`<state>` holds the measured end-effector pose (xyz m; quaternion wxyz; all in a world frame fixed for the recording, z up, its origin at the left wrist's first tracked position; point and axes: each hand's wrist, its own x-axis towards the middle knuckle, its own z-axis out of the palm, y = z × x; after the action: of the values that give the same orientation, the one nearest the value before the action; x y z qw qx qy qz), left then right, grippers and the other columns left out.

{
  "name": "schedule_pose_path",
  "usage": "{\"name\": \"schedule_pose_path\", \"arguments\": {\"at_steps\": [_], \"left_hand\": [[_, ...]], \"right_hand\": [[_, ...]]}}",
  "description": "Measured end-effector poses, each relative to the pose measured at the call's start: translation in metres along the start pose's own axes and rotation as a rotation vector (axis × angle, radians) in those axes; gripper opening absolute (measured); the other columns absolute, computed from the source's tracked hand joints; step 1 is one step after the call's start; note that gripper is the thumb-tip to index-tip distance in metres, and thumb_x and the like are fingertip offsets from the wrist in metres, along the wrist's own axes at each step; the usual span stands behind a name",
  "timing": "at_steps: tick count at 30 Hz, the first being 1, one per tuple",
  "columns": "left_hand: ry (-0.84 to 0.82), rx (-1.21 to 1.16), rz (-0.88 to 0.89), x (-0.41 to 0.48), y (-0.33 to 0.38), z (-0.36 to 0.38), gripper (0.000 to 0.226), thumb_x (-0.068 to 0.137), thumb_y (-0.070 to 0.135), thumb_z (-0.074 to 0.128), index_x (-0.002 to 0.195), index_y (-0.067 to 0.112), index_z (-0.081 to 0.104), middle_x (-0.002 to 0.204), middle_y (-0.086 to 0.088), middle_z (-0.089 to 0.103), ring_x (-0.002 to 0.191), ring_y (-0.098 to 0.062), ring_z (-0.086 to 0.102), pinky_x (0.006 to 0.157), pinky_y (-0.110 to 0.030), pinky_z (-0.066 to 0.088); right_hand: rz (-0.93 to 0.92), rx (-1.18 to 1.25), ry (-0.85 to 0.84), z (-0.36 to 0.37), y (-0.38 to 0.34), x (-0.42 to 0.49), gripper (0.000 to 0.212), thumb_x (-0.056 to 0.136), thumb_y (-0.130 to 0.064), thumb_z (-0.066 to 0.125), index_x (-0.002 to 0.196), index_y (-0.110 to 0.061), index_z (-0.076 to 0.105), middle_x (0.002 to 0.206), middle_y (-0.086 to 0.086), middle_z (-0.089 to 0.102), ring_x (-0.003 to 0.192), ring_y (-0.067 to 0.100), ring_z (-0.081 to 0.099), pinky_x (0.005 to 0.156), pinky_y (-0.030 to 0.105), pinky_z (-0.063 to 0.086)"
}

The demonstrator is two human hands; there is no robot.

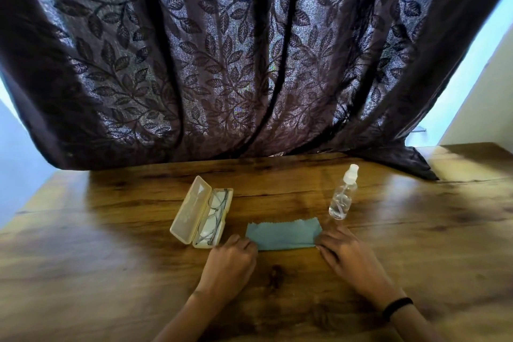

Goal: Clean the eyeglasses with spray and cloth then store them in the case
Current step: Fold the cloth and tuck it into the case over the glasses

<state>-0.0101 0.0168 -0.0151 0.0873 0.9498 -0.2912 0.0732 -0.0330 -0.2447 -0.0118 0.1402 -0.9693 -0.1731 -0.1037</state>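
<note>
At lower centre my left hand [230, 255] curls against the left edge of the blue cloth [283, 234], grip unclear; my right hand [347, 251] rests straight fingers on its right corner. The eyeglasses [215, 214] lie in the open case [191, 209], left of the cloth.

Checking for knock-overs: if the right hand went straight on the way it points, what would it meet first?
The blue cloth, at whose corner the right hand rests; the spray bottle seems off that line.
</note>
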Motion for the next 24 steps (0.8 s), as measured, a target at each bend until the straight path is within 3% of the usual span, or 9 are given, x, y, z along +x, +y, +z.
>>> {"name": "schedule_pose_path", "arguments": {"at_steps": [5,6,10,13,16,22,24], "left_hand": [[0.041,-0.019,0.054,-0.005,0.0,-0.006,0.022,0.076,0.024,0.072,0.097,0.021,0.066,0.096,0.004,0.07,0.087,-0.01,0.064,0.062,-0.02,0.056],[0.038,-0.018,0.061,-0.005,0.0,-0.005,0.024,0.076,0.022,0.072,0.099,0.021,0.065,0.098,0.004,0.069,0.088,-0.01,0.064,0.064,-0.02,0.056],[0.06,-0.168,-0.058,0.0,-0.002,-0.002,0.024,0.095,0.027,0.04,0.117,0.023,0.05,0.122,0.004,0.057,0.109,-0.006,0.053,0.087,-0.018,0.046],[0.067,-0.203,-0.129,0.008,-0.002,-0.006,0.022,0.097,0.031,0.034,0.116,0.027,0.044,0.114,0.006,0.06,0.092,-0.002,0.058,0.077,-0.017,0.05],[0.024,-0.126,-0.15,0.02,-0.003,-0.009,0.023,0.098,0.031,0.03,0.118,0.026,0.039,0.1,0.004,0.063,0.077,-0.006,0.061,0.066,-0.02,0.053],[-0.063,-0.053,-0.187,0.049,-0.009,-0.013,0.02,0.096,0.025,0.039,0.113,0.016,0.046,0.093,-0.005,0.066,0.079,-0.017,0.064,0.067,-0.028,0.052],[-0.085,-0.061,-0.186,0.054,-0.009,-0.013,0.019,0.096,0.024,0.04,0.111,0.015,0.046,0.094,-0.006,0.065,0.08,-0.018,0.062,0.068,-0.029,0.052]], "right_hand": [[-0.006,0.017,0.014,-0.001,-0.001,-0.002,0.018,0.091,-0.022,0.054,0.105,-0.02,0.064,0.109,-0.004,0.066,0.104,0.011,0.055,0.086,0.027,0.05],[0.002,0.037,0.02,-0.001,-0.002,-0.002,0.019,0.092,-0.022,0.052,0.107,-0.019,0.063,0.111,-0.003,0.065,0.105,0.01,0.054,0.088,0.026,0.049],[0.067,0.147,0.057,0.0,-0.005,0.003,0.017,0.093,-0.016,0.05,0.106,-0.018,0.06,0.11,-0.001,0.062,0.101,0.007,0.053,0.087,0.025,0.049],[0.141,0.205,0.069,0.0,-0.003,0.009,0.015,0.092,-0.016,0.05,0.104,-0.018,0.059,0.102,-0.002,0.062,0.082,0.001,0.052,0.074,0.017,0.048],[0.208,0.233,0.051,0.003,0.0,0.017,0.013,0.093,-0.019,0.05,0.102,-0.022,0.059,0.095,-0.006,0.062,0.074,0.003,0.054,0.066,0.017,0.048],[0.251,0.13,-0.009,0.008,0.003,0.037,0.009,0.093,-0.021,0.046,0.095,-0.023,0.055,0.079,-0.008,0.06,0.062,0.005,0.054,0.05,0.011,0.037],[0.26,0.096,-0.024,0.007,0.002,0.042,0.008,0.093,-0.021,0.045,0.094,-0.022,0.053,0.079,-0.007,0.06,0.062,0.007,0.055,0.052,0.016,0.043]]}}
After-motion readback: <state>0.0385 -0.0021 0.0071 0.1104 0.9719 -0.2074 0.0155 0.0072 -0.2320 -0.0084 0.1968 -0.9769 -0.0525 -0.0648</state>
